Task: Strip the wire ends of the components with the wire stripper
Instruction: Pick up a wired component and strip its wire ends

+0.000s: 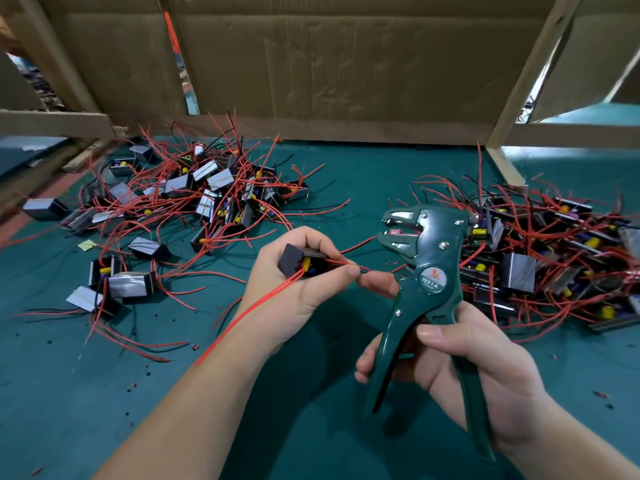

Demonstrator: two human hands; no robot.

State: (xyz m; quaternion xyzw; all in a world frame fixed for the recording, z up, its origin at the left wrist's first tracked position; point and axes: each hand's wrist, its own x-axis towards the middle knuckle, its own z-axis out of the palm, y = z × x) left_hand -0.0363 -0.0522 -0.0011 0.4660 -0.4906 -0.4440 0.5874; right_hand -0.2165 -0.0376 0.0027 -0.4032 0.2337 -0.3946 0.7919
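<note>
My left hand holds a small black component with yellow parts inside, and its thumb and forefinger pinch one of its red wires that runs right toward the stripper's jaws. More red wires trail from the component over my wrist. My right hand grips the handles of the green wire stripper, which stands upright with its metal jaws apart, facing left. My right forefinger reaches up beside the pinched wire.
A pile of black components with red and black wires lies at the back left on the green mat. A second pile lies at the right. Cardboard walls and wooden slats close the back. Small insulation bits dot the mat.
</note>
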